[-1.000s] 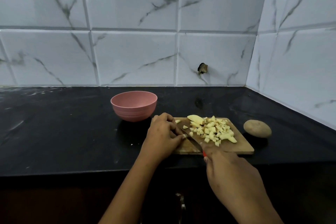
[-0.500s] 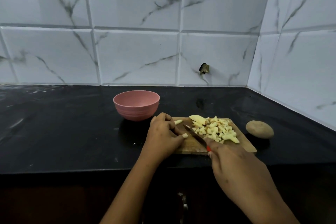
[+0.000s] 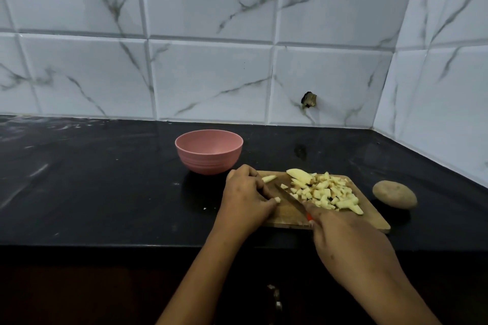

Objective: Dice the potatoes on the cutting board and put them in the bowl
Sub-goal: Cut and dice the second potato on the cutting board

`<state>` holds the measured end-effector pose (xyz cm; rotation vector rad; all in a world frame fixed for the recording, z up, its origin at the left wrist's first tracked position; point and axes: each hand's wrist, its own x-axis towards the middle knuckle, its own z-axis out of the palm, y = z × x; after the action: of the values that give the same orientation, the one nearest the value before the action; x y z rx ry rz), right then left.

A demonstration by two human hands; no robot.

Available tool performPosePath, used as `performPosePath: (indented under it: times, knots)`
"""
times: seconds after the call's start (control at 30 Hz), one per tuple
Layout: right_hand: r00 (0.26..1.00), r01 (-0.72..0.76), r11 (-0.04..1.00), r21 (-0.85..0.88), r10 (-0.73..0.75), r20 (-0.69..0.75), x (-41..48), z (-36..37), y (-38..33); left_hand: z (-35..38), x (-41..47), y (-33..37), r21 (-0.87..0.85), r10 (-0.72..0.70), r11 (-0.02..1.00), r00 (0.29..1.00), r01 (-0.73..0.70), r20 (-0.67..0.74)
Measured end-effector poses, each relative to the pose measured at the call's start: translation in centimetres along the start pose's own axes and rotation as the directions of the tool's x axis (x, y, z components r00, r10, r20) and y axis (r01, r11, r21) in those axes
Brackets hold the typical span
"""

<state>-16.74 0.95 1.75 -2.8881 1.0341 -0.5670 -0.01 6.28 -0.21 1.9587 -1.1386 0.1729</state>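
**Student:** Black counter [image 3: 105, 192], left to right?

**Tutor:** Pink bowl [image 3: 208, 152] waits empty beside cutting board [image 3: 369, 220]. Left hand [image 3: 245, 198] curls, apparently pinning a potato strip [image 3: 277, 200] steady for the knife [image 3: 289, 199]; right hand [image 3: 351, 248] wraps its handle. Diced potato [image 3: 327, 192] heaps clear of the blade; whole potato [image 3: 394, 194] waits beyond.

A wooden cutting board [image 3: 369, 220] lies flat on the black table [image 3: 105, 192]. Pale diced potato [image 3: 327, 192] is heaped on its right half, with a larger wedge [image 3: 299, 175] at the far edge. A whole potato [image 3: 394, 194], unpeeled, lies just right of the board. The pink bowl [image 3: 208, 163] stands upright beyond its left corner.
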Motion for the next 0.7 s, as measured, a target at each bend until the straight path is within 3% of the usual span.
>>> performPosePath:
  times: [0.17,0.4,0.57,0.7]
  knots:
    - [0.998,0.009,0.997,0.074,-0.005,-0.059,-1.2,-0.9,0.3,0.1,0.1,0.3,0.039,0.003,0.999,1.000,-0.003,0.004]
    - [0.999,0.034,0.993,0.116,-0.035,0.003,-1.5,-0.9,-0.4,-0.1,-0.3,0.6,0.094,-0.045,0.995,0.999,0.047,-0.019]
    - [0.995,-0.006,1.000,0.017,0.004,0.100,-0.7,-0.2,-1.3,0.1,-0.2,0.3,0.102,-0.044,0.994,0.999,0.047,-0.027]
    - [0.997,0.033,0.999,-0.039,-0.031,0.064,-0.2,1.2,-1.9,0.2,-0.2,0.3,0.112,-0.049,0.992,0.998,0.053,-0.037]
